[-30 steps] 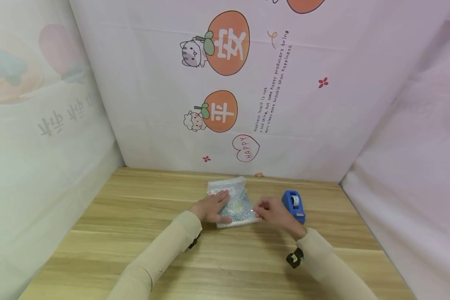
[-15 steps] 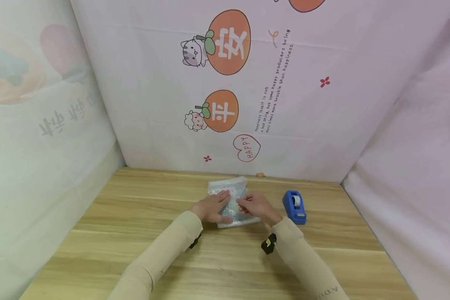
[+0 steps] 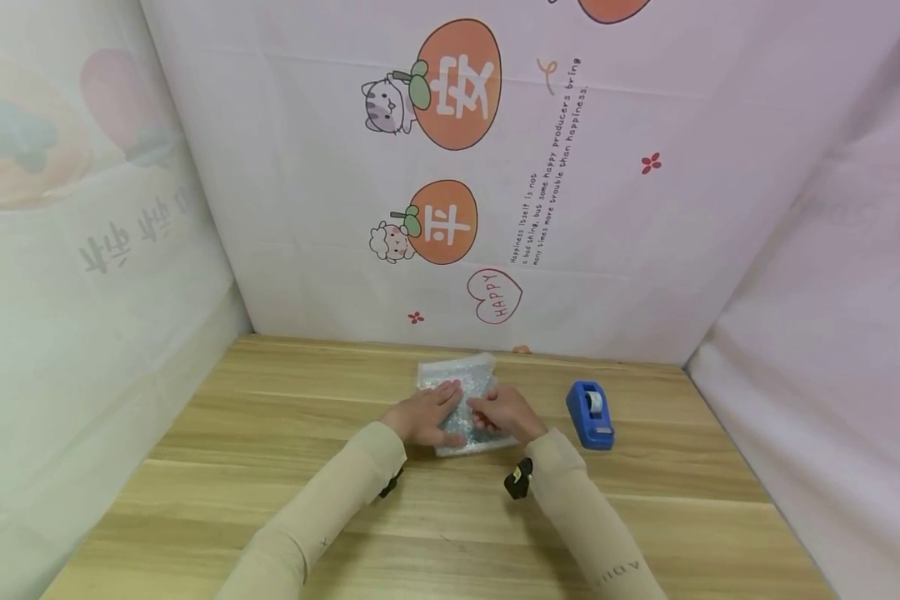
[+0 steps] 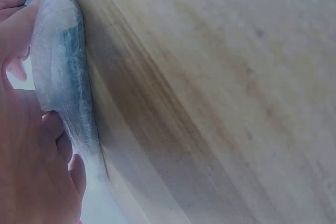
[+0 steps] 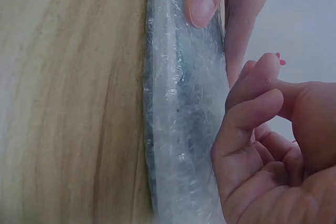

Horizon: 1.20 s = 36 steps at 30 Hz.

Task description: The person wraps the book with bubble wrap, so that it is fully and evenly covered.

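Observation:
A flat packet in bubble wrap (image 3: 461, 437), bluish inside, lies on the wooden table. My left hand (image 3: 420, 415) rests on its left part with fingers spread and thumb near the front edge. Over the right part of the packet, my right hand (image 3: 504, 412) has its fingers curled and its thumb against the index finger. They seem to pinch a small piece of clear tape, too fine to make out now. The right wrist view shows the curled fingers (image 5: 247, 116) against the bubble wrap (image 5: 173, 103), opposite the left thumb (image 5: 202, 11).
A blue tape dispenser (image 3: 591, 417) with a white roll stands to the right of the packet. Printed white cloth (image 3: 330, 250) hangs behind the wooden table (image 3: 435, 525), with more cloth along both sides.
My right hand has moved left, from the packet's right edge beside the dispenser to over the packet; the glint at its fingertips no longer shows. My left hand has stayed in place.

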Tool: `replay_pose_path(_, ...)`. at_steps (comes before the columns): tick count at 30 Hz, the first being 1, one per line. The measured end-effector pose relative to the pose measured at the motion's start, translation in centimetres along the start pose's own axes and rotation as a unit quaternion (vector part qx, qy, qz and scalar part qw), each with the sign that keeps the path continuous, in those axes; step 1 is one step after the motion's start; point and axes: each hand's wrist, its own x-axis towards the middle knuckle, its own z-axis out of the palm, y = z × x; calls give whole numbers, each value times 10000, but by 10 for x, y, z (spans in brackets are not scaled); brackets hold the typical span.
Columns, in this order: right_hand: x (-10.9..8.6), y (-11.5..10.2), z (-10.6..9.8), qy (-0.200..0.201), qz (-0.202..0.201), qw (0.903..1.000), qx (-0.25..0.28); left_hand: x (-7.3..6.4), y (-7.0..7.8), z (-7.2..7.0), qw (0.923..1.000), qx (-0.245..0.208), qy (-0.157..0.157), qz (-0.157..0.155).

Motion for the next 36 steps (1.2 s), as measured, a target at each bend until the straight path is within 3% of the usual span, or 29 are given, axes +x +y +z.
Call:
replay_pose_path(10, 7, 1, 5, 82, 251, 9996, -28, 0, 0, 0, 10000, -12, 19, 43)
replay_pose_path(19, 16, -2, 10, 389, 578, 9952, -687, -2, 2, -1, 10000, -20, 73, 40)
replay_pose_path(29, 18, -13, 9, 437, 1059, 9903, -789, -1, 1, -2, 10000, 3, 7, -53)
replay_pose_path(33, 21, -16, 7, 398, 1085, 9833, -1406, 0, -1, -1, 10000, -40, -35, -58)
replay_pose_path(36, 22, -19, 4, 410, 949, 9662, -2362, 1, -2, 0, 9999, -73, -62, -56)
